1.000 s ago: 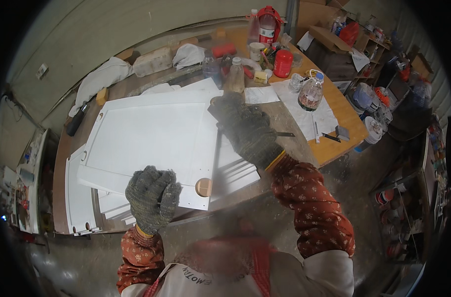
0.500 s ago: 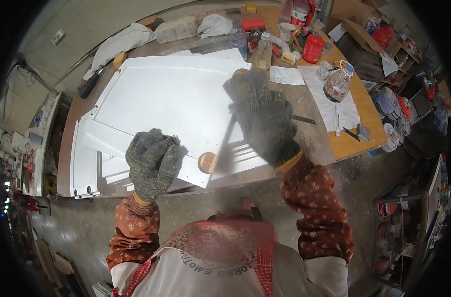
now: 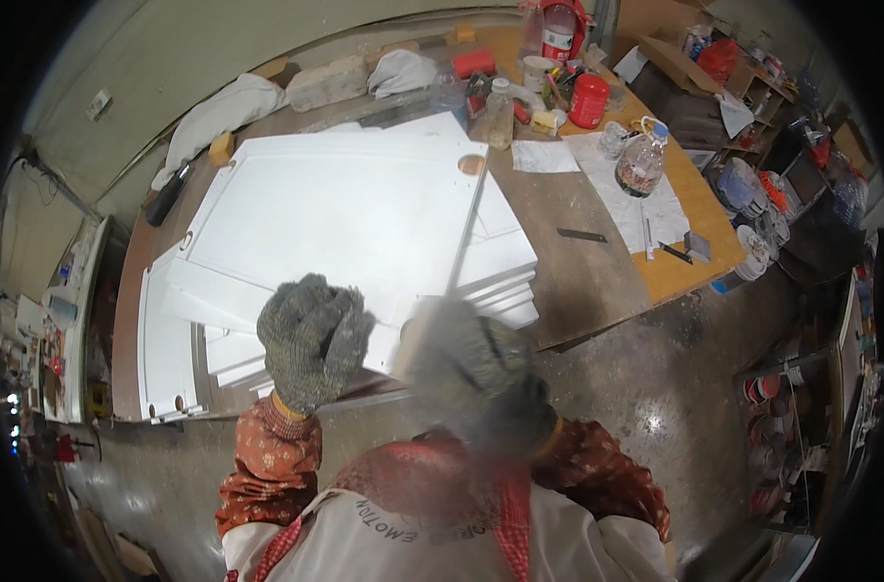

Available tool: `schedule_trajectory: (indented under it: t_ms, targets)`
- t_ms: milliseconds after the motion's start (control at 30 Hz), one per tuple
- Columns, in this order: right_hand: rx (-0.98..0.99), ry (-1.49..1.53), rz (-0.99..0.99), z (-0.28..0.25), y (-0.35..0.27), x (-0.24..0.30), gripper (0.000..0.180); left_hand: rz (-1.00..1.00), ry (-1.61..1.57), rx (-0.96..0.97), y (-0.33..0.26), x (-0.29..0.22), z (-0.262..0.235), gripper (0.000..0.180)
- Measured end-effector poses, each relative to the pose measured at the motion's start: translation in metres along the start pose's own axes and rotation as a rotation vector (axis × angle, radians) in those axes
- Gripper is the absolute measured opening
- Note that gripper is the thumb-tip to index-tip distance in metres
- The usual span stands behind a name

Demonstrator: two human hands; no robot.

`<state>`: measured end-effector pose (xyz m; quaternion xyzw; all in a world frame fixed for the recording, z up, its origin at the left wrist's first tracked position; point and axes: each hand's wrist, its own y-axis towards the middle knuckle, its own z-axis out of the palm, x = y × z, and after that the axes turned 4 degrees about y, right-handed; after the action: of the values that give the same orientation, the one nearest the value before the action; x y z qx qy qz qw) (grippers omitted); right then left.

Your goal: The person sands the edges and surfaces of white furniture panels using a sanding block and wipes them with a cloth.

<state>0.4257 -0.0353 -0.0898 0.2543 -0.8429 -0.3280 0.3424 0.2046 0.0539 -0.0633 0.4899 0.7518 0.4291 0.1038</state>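
Note:
A large white panel lies on top of a stack of white boards on the workbench, a round hole at its far right corner. On its near part rests my left hand, in a grey-green knitted glove, fingers curled; whatever may be under them is hidden. My right hand, gloved the same way and smeared by motion, is at the panel's near right corner, close to my body. Its fingers are closed round a flat pale pad, too blurred to tell its kind.
Along the bench's back are a white cloth, a pale block, a bottle and a red tub. A jug stands on paper at the right. A black-handled tool lies left. Shelves and buckets stand beyond.
My right hand has come from the panel's far right corner down its right side to the near corner. My left hand stays on the near part; the view has shifted slightly.

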Motion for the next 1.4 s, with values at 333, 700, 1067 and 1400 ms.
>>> schedule_trajectory:
  t_ms: [333, 700, 1067, 1400]
  targets:
    - [0.057, -0.192, -0.097, -0.016, 0.009, -0.015, 0.043, -0.278, -0.588, 0.162, -0.004, 0.017, -0.012, 0.022]
    - [-0.038, -0.232, 0.056, -0.09, 0.05, -0.106, 0.042, -0.269, -0.585, 0.373, 0.005, 0.05, -0.042, 0.031]
    - [0.381, -0.054, -0.188, -0.054, 0.036, -0.026, 0.04, -0.465, 0.234, 0.466, 0.02, -0.081, -0.024, 0.081]
    - [0.343, -0.055, -0.388, -0.033, 0.084, -0.074, 0.039, -0.327, 0.232, 0.369, -0.014, -0.056, -0.038, 0.068]
